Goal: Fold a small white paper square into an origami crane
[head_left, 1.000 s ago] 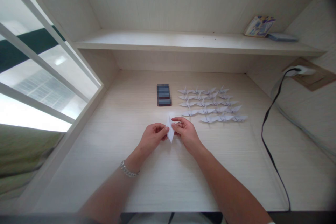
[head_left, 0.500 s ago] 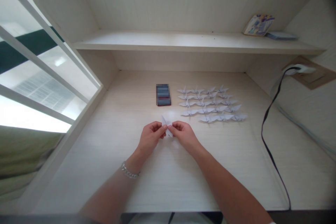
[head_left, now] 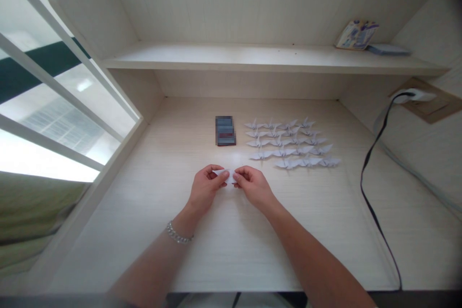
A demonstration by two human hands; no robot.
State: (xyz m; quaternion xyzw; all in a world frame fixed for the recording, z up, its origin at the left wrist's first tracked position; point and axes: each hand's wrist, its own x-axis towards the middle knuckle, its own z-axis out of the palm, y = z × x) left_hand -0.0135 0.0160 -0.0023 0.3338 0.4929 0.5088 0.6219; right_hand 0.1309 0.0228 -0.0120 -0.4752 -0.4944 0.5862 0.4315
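Observation:
Both my hands meet over the middle of the pale wooden desk [head_left: 151, 231]. My left hand [head_left: 204, 187], with a silver bracelet at the wrist, pinches the left end of a small folded white paper piece [head_left: 226, 175]. My right hand [head_left: 252, 186] pinches its right end. The paper lies low and nearly flat between my fingertips, mostly hidden by them. Behind and to the right, several finished white paper cranes [head_left: 291, 143] lie in neat rows on the desk.
A small dark blurred block [head_left: 225, 130] stands left of the cranes. A black cable [head_left: 375, 173] runs from a wall plug [head_left: 413, 96] down across the right of the desk. A colourful booklet [head_left: 355, 34] leans on the upper shelf. White railing bars border the left.
The paper piece stood upright as a tall point between my fingers; it is now turned down and flattened sideways. Both hands have closed in slightly around it.

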